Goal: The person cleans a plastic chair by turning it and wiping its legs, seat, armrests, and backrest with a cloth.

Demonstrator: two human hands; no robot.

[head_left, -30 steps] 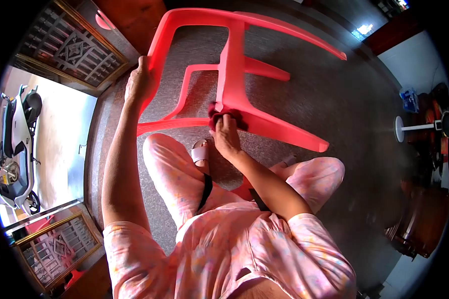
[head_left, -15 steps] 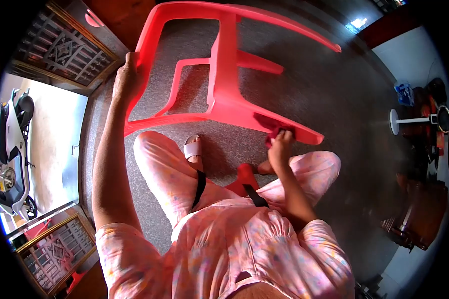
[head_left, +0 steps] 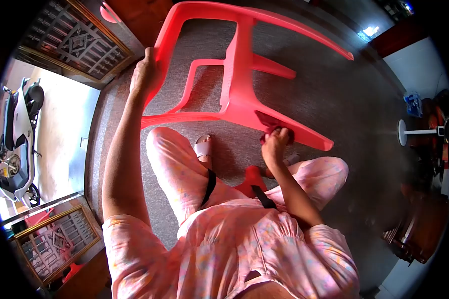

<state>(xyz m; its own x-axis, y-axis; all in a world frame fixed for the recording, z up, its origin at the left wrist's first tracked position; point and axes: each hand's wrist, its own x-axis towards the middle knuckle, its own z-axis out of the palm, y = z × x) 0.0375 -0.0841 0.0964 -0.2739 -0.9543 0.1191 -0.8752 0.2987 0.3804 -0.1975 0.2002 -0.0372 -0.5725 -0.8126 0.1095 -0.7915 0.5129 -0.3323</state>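
A red plastic chair (head_left: 242, 65) lies tipped on its side in front of my knees, its legs pointing away and to the right. My left hand (head_left: 145, 72) is closed around the chair's edge at the upper left. My right hand (head_left: 275, 144) grips a dark red cloth (head_left: 268, 134) and presses it against the chair leg at the lower right. The fingers of that hand are bunched over the cloth, so part of it is hidden.
Beneath me, between my legs, shows a red seat (head_left: 253, 179). Through an open doorway at left stands a motor scooter (head_left: 20, 134). Wooden furniture (head_left: 424, 224) and a white stand (head_left: 404, 132) line the right side. The floor (head_left: 344, 119) is grey and speckled.
The whole view has shifted, so chair and body appear farther right. My right hand and the cloth have slid a little up the chair leg, away from its tip. The left hand keeps its hold.
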